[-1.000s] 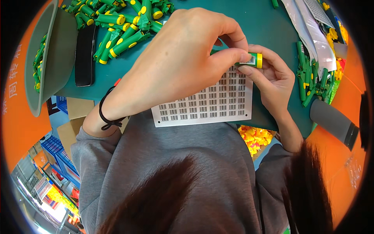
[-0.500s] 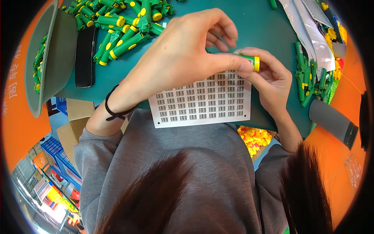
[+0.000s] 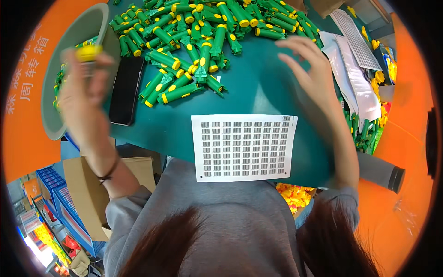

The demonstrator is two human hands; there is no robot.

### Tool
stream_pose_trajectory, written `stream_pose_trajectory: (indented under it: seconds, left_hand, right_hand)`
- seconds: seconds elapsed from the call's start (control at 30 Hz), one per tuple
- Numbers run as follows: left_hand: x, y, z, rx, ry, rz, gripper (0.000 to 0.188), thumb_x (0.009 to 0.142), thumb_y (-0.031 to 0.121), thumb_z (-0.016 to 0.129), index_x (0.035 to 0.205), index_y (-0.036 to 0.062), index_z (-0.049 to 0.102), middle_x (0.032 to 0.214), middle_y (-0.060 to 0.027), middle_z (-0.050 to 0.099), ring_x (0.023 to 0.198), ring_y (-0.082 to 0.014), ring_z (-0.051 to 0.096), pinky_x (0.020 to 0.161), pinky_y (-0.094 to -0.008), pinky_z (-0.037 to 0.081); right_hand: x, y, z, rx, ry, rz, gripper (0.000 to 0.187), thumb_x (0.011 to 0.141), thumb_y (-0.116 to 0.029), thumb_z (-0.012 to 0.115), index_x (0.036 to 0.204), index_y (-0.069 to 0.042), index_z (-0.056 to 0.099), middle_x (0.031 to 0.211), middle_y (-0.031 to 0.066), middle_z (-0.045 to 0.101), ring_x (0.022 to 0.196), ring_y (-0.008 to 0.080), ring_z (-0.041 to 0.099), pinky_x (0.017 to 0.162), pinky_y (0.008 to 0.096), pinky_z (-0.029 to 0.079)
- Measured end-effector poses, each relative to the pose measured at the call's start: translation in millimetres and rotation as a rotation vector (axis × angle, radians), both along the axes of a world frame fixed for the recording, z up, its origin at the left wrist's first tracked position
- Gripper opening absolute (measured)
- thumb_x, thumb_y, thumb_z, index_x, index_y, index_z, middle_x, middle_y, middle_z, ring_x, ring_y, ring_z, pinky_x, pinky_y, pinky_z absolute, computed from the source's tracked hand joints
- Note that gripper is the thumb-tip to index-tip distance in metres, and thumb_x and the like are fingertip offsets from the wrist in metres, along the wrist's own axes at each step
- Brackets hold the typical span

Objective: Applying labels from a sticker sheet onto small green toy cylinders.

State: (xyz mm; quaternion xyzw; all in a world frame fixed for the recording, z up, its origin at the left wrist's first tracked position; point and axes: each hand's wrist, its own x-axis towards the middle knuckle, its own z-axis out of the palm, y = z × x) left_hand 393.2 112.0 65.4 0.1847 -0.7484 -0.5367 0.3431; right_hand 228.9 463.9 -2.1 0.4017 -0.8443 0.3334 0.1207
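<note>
Left hand (image 3: 83, 99): raised at the far left, over the rim of a grey-green shallow round tray (image 3: 99, 23); its fingers are closed around a small green plastic piece with a yellow cap (image 3: 87, 52), of which only the yellow top is clearly seen, the rest blurred. A dark band is worn on the wrist.

Right hand (image 3: 314, 76): held well apart from the left, at the far right, fingers spread and empty, hovering just above the teal-green work surface (image 3: 258, 87) beside the near edge of the pile.

Pile of green plastic tubes with yellow caps (image 3: 198, 41): heaped across the far middle of the surface, several lying loose toward the near side.

White rectangular sheet of small printed labels in rows (image 3: 244, 147): laid flat at the near edge of the surface, between the two forearms.

Black flat phone (image 3: 125, 90): lying screen-up left of the pile, just beside the tray.

Clear plastic bags (image 3: 355, 83): stacked at the right, with a second white label sheet (image 3: 355, 39) farther off.
</note>
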Motion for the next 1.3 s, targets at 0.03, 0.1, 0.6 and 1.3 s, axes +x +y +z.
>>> stream_pose_trajectory:
  seconds: [0.03,0.1,0.6,1.3]
  left_hand:
    - [7.9,-27.4,7.7,-0.07,0.108,0.126,0.033,0.103,0.03,0.055,0.112,0.0031,0.072,0.094,-0.0053,0.072,0.074,-0.0061,0.055,0.066,-0.0206,0.042]
    - [9.7,-56.1,10.0,-0.139,0.219,0.225,0.035,0.104,0.031,0.055,0.113,0.0032,0.072,0.096,-0.0058,0.072,0.078,-0.0072,0.058,0.069,-0.0219,0.046]
    - [-31.7,177.6,-96.9,-0.692,0.05,-0.758,0.019,0.081,0.017,0.077,0.098,0.008,0.073,0.097,-0.007,0.067,0.089,-0.022,0.064,0.068,-0.0326,0.054]
    - [-38.0,152.8,-46.5,-0.149,0.026,-0.846,0.01,0.086,0.003,0.073,0.096,0.0038,0.071,0.1,-0.0051,0.071,0.09,-0.0123,0.064,0.072,-0.0226,0.045]
  right_hand:
    - [-17.1,-10.0,-4.2,-0.003,-0.002,0.007,0.033,0.089,-0.013,0.071,0.12,-0.006,0.067,0.116,0.0076,0.064,0.102,0.0205,0.061,0.09,0.0328,0.049]
    - [-45.8,-24.0,-17.5,0.177,0.364,0.04,0.032,0.091,-0.017,0.07,0.12,-0.006,0.066,0.114,0.0108,0.065,0.102,0.0285,0.063,0.09,0.039,0.051]
    - [19.7,5.3,11.7,-0.353,-0.482,-0.046,0.023,0.089,-0.01,0.066,0.11,-0.002,0.062,0.112,0.0122,0.063,0.097,0.0266,0.064,0.085,0.0374,0.052]
    - [99.3,41.3,-18.3,-0.918,-0.931,0.067,0.03,0.095,0.001,0.063,0.125,0.004,0.058,0.122,0.0139,0.06,0.097,0.0199,0.068,0.086,0.0327,0.058]
